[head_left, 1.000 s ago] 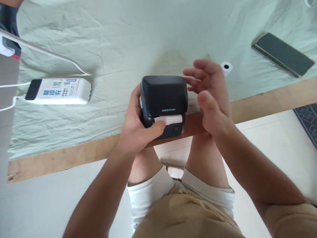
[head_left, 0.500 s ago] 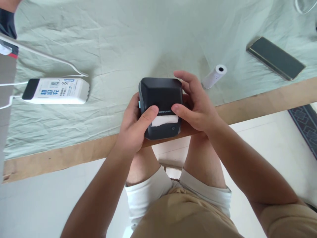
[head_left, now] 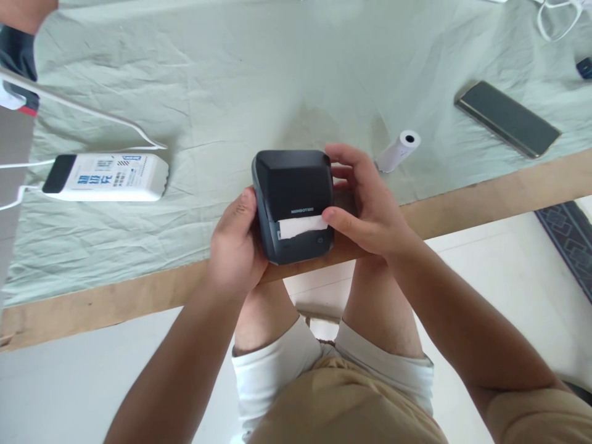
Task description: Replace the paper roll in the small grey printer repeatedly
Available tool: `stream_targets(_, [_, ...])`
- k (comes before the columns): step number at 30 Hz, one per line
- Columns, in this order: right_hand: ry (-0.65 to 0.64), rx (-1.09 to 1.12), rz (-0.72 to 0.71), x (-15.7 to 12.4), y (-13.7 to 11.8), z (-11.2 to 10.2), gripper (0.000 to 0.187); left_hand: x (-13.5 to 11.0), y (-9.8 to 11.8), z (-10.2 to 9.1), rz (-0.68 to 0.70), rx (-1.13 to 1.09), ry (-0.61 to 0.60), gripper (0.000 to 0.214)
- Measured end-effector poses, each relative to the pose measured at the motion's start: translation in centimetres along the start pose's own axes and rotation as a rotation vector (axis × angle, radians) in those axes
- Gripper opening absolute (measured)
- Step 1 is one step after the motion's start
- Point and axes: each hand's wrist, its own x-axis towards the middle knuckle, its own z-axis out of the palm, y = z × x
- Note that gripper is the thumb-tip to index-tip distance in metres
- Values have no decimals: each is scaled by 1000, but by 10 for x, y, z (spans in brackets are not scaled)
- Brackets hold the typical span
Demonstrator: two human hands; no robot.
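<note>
A black label printer (head_left: 294, 185) is held between my two hands at the table's front edge. A strip of white paper (head_left: 301, 227) with a torn edge sticks out of its slot. My left hand (head_left: 235, 237) grips the printer's left side, thumb along the side and the other fingers hidden behind or beneath. My right hand (head_left: 365, 200) holds the right side, its thumb tip by the paper's right end and its fingers curled along the edge. To the right of that hand, a white paper roll (head_left: 398, 152) rests on the cloth.
A white power bank (head_left: 111, 177) with cables lies on the left. A dark phone (head_left: 509, 119) lies at the right. White cable loops (head_left: 559, 18) are at the upper right. Part of another person's arm (head_left: 28, 15) shows at the upper left. A green cloth (head_left: 222, 92) covers the table.
My left thumb has moved off the printer's front onto its left side. The printer has shifted slightly left and turned a little. My right hand keeps its hold.
</note>
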Motion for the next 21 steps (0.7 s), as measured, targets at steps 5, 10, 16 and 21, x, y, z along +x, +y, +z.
stream_targets(5, [66, -60, -50, -1, 1, -1, 67, 1, 1, 0, 38, -8, 9, 28])
stream_targets(10, [274, -58, -163, 4, -17, 2, 43, 0, 1, 1, 17, -9, -14, 26])
stream_targets(16, [452, -112, -95, 23, -54, -1, 25, 1, 0, 0, -1, -11, 1, 25])
stream_targets(21, [163, -530, -73, 33, -61, -6, 6, 0, 3, 5, -37, -22, -4, 26])
